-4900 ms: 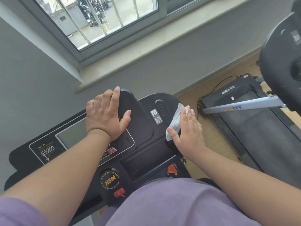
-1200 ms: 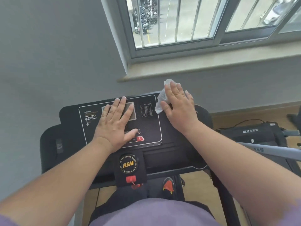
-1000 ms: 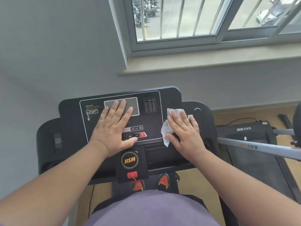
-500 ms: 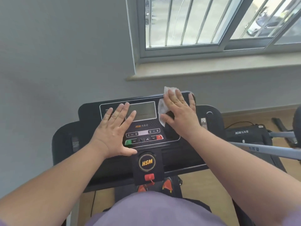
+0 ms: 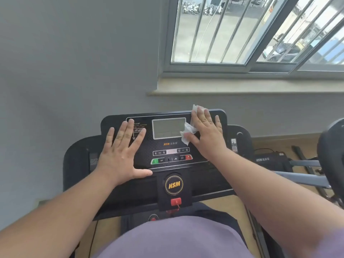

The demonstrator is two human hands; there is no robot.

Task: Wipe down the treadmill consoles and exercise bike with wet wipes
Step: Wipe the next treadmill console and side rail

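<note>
At the upper right corner of the treadmill console [image 5: 168,146], about one o'clock from the grey display [image 5: 168,128], the right hand [image 5: 205,135] lies flat over a white wet wipe [image 5: 189,133]. Its fingers [image 5: 202,116] are straight and spread, pressing the wipe against the black panel rather than curling round it; one crumpled end of the wipe sticks out past the fingertips at the console's top edge, another bulges beside the thumb, touching the display's right border. The left hand [image 5: 122,151] rests palm-down at about nine o'clock from the display, fingers extended and splayed, thumb stretched toward the button row [image 5: 171,158], holding nothing. It looks to be steadying the console.

By my reading, the step in hand is wiping this first console, with the wipe working the right margin of the panel. Much of the face, including the display, the button row and the patch under the left hand, may yet need covering, though I cannot tell from the surface what is already clean. The next move calls for sliding the flat hand toward nine o'clock across the display with even pressure, keeping the wipe trapped under the palm, and lifting the left hand clear. A second treadmill [image 5: 268,161] lies at three o'clock, on the floor.
</note>
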